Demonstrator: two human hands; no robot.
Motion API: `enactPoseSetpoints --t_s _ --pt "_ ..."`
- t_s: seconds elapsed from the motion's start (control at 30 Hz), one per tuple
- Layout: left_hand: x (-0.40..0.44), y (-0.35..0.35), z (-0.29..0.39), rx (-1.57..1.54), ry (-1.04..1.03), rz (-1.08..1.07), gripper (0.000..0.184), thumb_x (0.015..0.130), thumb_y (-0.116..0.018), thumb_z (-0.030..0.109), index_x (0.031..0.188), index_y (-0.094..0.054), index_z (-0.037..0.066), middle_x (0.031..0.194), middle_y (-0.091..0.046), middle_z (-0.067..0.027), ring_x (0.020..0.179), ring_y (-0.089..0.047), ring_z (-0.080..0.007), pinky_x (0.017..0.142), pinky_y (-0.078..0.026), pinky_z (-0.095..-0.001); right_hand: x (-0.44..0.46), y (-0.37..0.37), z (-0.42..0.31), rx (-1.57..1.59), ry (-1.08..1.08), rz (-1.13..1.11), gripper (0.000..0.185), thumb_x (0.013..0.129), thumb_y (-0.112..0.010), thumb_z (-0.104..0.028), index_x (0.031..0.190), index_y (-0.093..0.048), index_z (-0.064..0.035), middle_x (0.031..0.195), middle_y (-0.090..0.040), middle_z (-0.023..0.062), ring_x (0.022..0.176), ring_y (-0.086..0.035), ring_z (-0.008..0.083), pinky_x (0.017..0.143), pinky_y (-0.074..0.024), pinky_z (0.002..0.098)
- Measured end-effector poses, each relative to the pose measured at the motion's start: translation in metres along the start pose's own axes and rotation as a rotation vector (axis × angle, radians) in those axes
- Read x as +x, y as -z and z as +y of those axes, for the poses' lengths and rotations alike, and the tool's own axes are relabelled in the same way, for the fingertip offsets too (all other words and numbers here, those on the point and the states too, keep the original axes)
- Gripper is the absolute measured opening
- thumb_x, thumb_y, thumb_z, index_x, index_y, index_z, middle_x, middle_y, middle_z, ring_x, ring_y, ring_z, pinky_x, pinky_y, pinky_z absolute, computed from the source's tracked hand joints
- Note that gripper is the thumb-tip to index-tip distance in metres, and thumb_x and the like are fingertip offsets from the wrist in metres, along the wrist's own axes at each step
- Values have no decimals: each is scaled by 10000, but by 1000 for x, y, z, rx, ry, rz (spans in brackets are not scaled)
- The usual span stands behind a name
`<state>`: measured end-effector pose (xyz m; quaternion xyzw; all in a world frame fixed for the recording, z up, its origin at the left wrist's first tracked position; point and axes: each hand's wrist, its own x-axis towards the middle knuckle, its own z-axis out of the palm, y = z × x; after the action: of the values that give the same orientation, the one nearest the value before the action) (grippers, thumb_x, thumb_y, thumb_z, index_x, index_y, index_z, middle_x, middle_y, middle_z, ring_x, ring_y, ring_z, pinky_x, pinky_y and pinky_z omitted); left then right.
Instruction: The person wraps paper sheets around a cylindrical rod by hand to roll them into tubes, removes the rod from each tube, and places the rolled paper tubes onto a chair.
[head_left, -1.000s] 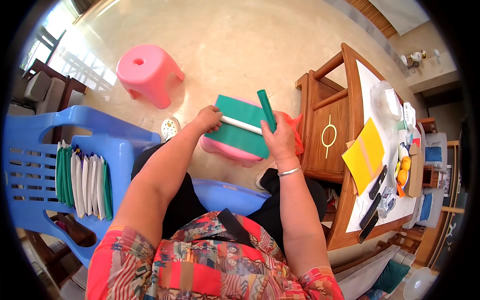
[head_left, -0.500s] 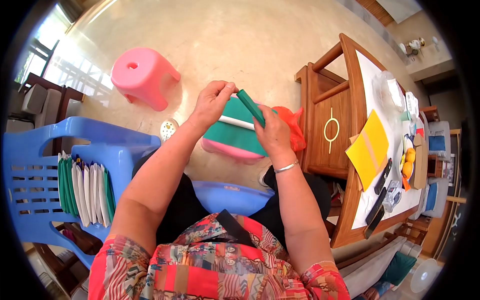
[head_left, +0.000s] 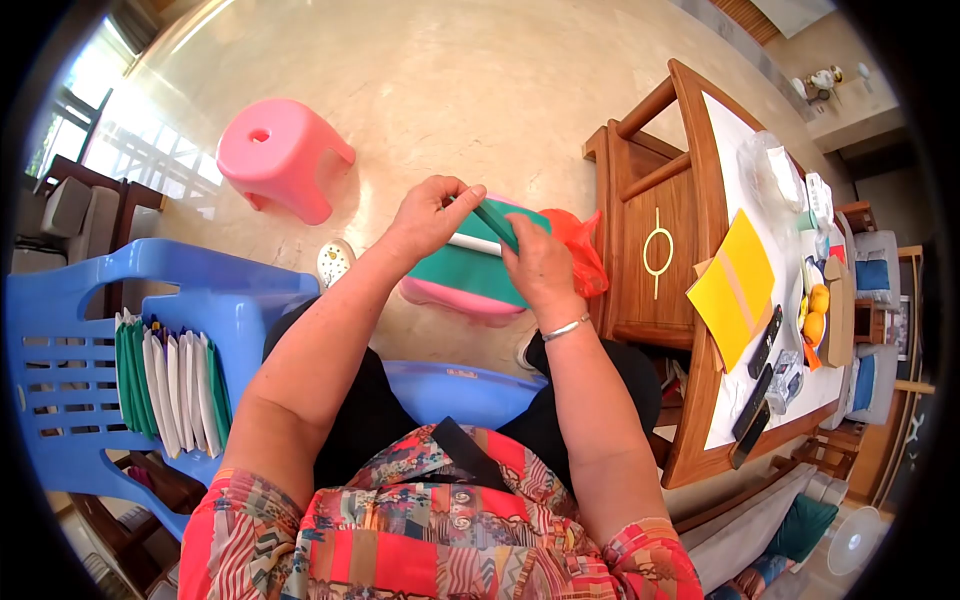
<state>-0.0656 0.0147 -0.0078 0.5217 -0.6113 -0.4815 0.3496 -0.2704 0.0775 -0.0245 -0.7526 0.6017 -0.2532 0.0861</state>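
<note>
Between my hands is a narrow folded green strip (head_left: 496, 224), flat and slanting; I cannot tell whether it is cloth or paper. My right hand (head_left: 543, 268) is closed around its lower end, with a silver bangle on the wrist. At the upper end, my left hand (head_left: 432, 218) pinches with thumb and fingers, its fingertips partly hidden. Beneath them a green sheet with a white band (head_left: 465, 272) lies over a pink stool (head_left: 455, 300). A red plastic bag (head_left: 580, 250) hangs beside that stool, near my right hand.
A second pink stool (head_left: 275, 150) stands ahead on the left. Folded green and white pieces (head_left: 172, 390) stand in a row on a blue chair (head_left: 210, 285). At right, a wooden table (head_left: 685, 420) holds a yellow sheet (head_left: 738, 285), remotes and oranges (head_left: 815, 315).
My left hand has moved right and slightly down onto the strip's upper end. The strip sits a little lower, and my right hand has shifted slightly.
</note>
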Motion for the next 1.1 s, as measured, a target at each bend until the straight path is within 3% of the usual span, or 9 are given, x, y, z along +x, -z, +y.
enactPoseSetpoints --t_s 0.03,0.13,0.37,0.47,0.57,0.67,0.77,0.97,1.1 --pt "-1 0 1 18 13 -6 440 941 -707 425 951 -723 -14 902 -668 -119 826 -612 -178 750 -507 -326 0 0 0 -7 -6 -7 323 865 -741 -143 1158 -609 -106 947 -716 161 835 -699 378 681 -562 469" --pt "-1 -1 0 35 -8 3 370 973 -699 376 926 -713 9 839 -636 -30 811 -563 -103 704 -470 -277 -1 -4 1 -24 -13 0 348 840 -751 -134 1155 -605 -138 936 -708 135 823 -697 372 670 -564 476" --pt "3 8 -6 128 -91 -62 279 954 -718 283 961 -706 5 926 -665 -61 875 -602 -125 736 -502 -305 -4 -6 -1 -1 -42 -56 475 815 -807 -221 1235 -602 -138 1008 -716 154 889 -705 373 721 -581 454" --pt "2 19 1 142 -220 -138 222 965 -705 249 983 -702 28 1033 -674 -80 930 -630 -183 783 -515 -328 0 10 -11 191 34 -81 635 785 -862 -310 1316 -584 -101 1101 -714 158 974 -713 320 808 -589 403" --pt "-4 34 16 303 -374 -243 198 972 -697 240 1006 -698 44 1131 -664 -103 981 -636 -250 829 -519 -355 1 -7 6 721 -247 -326 721 762 -894 -338 1341 -578 -48 1165 -696 134 1044 -687 247 878 -574 369" --pt "-11 38 32 321 -374 -344 212 978 -694 253 1019 -695 45 1187 -648 -123 1022 -631 -285 862 -518 -372 4 1 10 888 -282 -573 629 808 -873 -284 1302 -596 -10 1138 -687 95 1029 -665 203 883 -568 357" --pt "-16 38 40 305 -407 -379 224 987 -689 259 1021 -695 38 1204 -643 -127 1045 -632 -282 876 -516 -375 -3 -6 4 1006 -129 -531 475 853 -836 -216 1228 -630 -11 1032 -692 82 934 -676 184 847 -566 338" --pt "-20 43 43 250 -420 -414 215 994 -686 251 1011 -701 37 1222 -643 -125 1075 -627 -272 893 -512 -383 3 18 -18 1131 -426 -844 221 935 -767 -209 1046 -652 -57 767 -623 4 664 -601 97 610 -499 259" --pt "-24 49 49 212 -397 -425 201 987 -698 246 996 -706 46 1242 -644 -123 1086 -623 -269 901 -510 -384 2 16 -17 1100 -436 -840 250 919 -788 -232 1051 -674 -53 768 -629 -6 666 -605 102 604 -495 256"
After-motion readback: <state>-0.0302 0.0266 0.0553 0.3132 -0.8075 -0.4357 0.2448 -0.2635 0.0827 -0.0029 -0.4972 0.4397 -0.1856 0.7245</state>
